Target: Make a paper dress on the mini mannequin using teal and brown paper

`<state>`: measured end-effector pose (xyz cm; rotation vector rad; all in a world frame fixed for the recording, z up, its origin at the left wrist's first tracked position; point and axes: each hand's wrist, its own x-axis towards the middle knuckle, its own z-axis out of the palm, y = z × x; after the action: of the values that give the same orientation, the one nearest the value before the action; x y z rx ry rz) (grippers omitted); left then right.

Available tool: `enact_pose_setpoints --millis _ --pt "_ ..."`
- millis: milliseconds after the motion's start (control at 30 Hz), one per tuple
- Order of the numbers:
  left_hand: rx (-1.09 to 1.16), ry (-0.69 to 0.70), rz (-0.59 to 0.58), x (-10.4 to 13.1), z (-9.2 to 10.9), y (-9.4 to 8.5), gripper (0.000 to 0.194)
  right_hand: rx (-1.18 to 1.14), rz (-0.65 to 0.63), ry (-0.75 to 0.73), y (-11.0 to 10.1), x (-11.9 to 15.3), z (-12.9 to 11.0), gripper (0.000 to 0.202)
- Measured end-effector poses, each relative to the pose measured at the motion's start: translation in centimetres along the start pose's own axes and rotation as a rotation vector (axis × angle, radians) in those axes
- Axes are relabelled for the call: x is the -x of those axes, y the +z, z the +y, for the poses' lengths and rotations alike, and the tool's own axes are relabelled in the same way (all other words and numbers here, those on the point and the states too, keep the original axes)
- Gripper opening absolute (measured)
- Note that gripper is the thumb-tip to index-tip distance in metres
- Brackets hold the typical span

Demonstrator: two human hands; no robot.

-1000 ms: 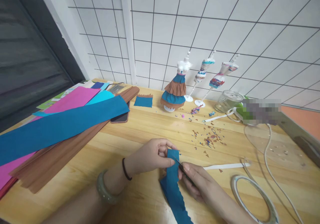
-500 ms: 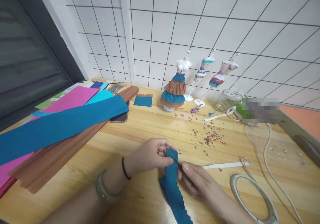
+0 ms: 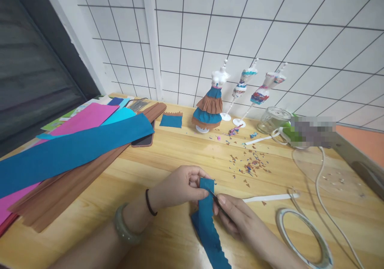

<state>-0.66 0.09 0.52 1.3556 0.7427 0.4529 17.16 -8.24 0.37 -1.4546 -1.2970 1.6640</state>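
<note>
Teal-blue strip of thin cloth or paper (image 3: 206, 217), its right edge cut in scallops, runs from a person's fingers toward the bottom of the frame, low at the centre of a pale wooden tabletop (image 3: 168, 153). The left hand (image 3: 184, 185) pinches the strip near its straight upper end, thumb across the near face, a grip that seems meant to keep the material taut and flat. The right hand (image 3: 235, 217) is closed around a slim, dark, pointed cutting tool (image 3: 221, 205), its tip against the strip just beside the left thumb; whether its blades are parted cannot be told. Holding the uncut margin outward probably gives the tip a free approach from the right.

Wood grain shows between the left forearm and a long, smooth blue panel (image 3: 75, 149) stacked over pleated brown material (image 3: 87, 187), likely ample elbow room on that side. The right side is tighter: a narrow white strip (image 3: 270, 198) lies just beyond the right hand, and a round roll of white tape (image 3: 280, 223) sits near the forearm. Small brown and blue scraps (image 3: 253, 164) litter the wood ahead.
</note>
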Motion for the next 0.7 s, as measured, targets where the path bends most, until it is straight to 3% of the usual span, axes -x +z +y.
enact_pose_setpoints --millis 300,700 --pt "0.041 -0.017 -0.006 0.1 0.1 0.0 0.027 -0.058 -0.018 0.011 0.0 -0.3 0.2 0.053" --pt "0.164 -0.1 -0.049 -0.1 -0.4 0.0 0.044 -0.12 -0.048 -0.018 -0.1 -0.3 0.7 0.046"
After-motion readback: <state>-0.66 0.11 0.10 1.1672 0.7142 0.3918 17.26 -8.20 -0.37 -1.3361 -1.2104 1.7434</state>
